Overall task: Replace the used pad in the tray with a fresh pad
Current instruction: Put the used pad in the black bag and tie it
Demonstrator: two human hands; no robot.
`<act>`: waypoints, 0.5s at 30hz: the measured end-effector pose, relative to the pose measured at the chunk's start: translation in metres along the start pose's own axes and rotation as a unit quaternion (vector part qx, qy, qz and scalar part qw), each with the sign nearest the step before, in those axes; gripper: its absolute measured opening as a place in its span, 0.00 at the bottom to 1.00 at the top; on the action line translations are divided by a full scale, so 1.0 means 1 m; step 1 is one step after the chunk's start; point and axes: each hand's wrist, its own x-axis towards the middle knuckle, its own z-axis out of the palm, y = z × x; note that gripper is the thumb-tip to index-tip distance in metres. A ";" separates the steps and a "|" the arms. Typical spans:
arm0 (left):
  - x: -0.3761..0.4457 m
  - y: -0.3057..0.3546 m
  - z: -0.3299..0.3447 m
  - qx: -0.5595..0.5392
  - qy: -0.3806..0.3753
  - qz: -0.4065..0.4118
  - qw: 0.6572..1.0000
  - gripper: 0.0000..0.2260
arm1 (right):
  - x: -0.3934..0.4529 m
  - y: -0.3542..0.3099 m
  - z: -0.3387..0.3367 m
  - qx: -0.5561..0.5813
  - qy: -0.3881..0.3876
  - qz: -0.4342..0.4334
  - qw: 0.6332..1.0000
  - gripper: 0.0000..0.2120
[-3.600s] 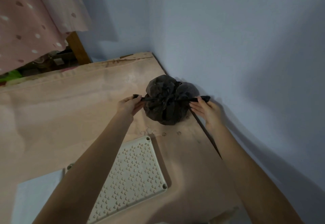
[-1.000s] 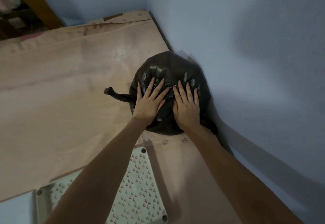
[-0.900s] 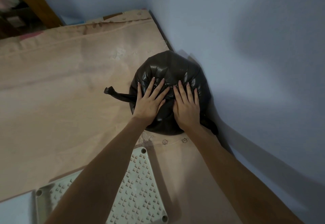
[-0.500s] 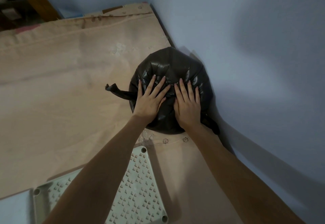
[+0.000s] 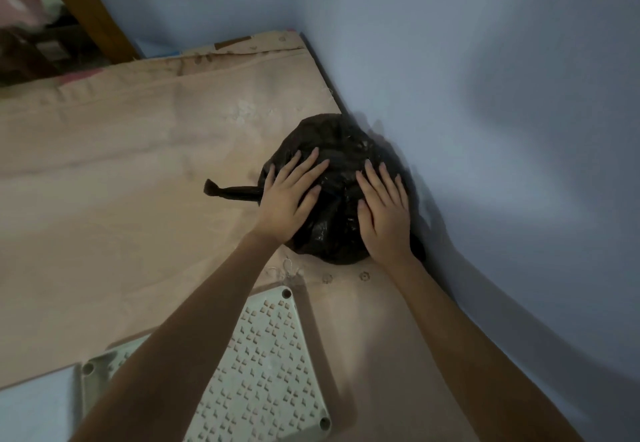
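Note:
A black plastic bag (image 5: 334, 150), bulging and round, lies on the beige cloth by the wall. One twisted handle of the bag (image 5: 228, 192) sticks out to the left. My left hand (image 5: 289, 195) presses flat on the bag's left side with straight, spread fingers. My right hand (image 5: 382, 209) presses flat on its right side. What the bag holds is hidden. A white perforated tray grid (image 5: 273, 365) lies near me, partly under my left forearm.
A beige cloth (image 5: 121, 199) covers the surface. A blue wall (image 5: 485, 95) runs along the right, close to the bag. A wooden post (image 5: 93, 15) stands at the far left. A pale sheet (image 5: 31, 414) shows at the bottom left corner.
Earlier I held the bag's two handles apart; then both hands lay flat on the puffed bag. Now the bag looks flatter and crumpled, and my hands sit further apart.

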 end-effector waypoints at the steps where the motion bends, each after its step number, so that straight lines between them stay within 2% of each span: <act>1: -0.004 0.005 -0.006 0.000 0.020 0.009 1.000 0.21 | -0.004 -0.001 -0.006 0.005 0.013 -0.004 1.000 0.22; 3: -0.018 0.013 -0.013 0.041 0.050 0.037 0.997 0.22 | -0.017 -0.003 -0.013 0.006 0.012 -0.019 1.000 0.24; 5: -0.034 0.020 -0.008 0.112 0.057 0.094 0.988 0.26 | -0.035 -0.002 -0.011 -0.026 -0.023 -0.044 0.998 0.28; 7: -0.052 0.024 0.007 0.200 0.013 0.140 0.970 0.30 | -0.056 0.002 -0.002 -0.089 -0.077 -0.063 0.991 0.34; 9: -0.067 0.025 0.026 0.276 -0.039 0.155 0.948 0.31 | -0.073 0.007 0.008 -0.157 -0.113 -0.066 0.979 0.33; 12: -0.073 0.019 0.038 0.325 -0.071 0.108 0.937 0.28 | -0.080 0.008 0.020 -0.210 -0.133 -0.026 0.968 0.31; 15: -0.064 0.017 0.037 0.351 -0.094 0.048 0.930 0.30 | -0.071 0.003 0.024 -0.229 -0.162 -0.014 0.960 0.30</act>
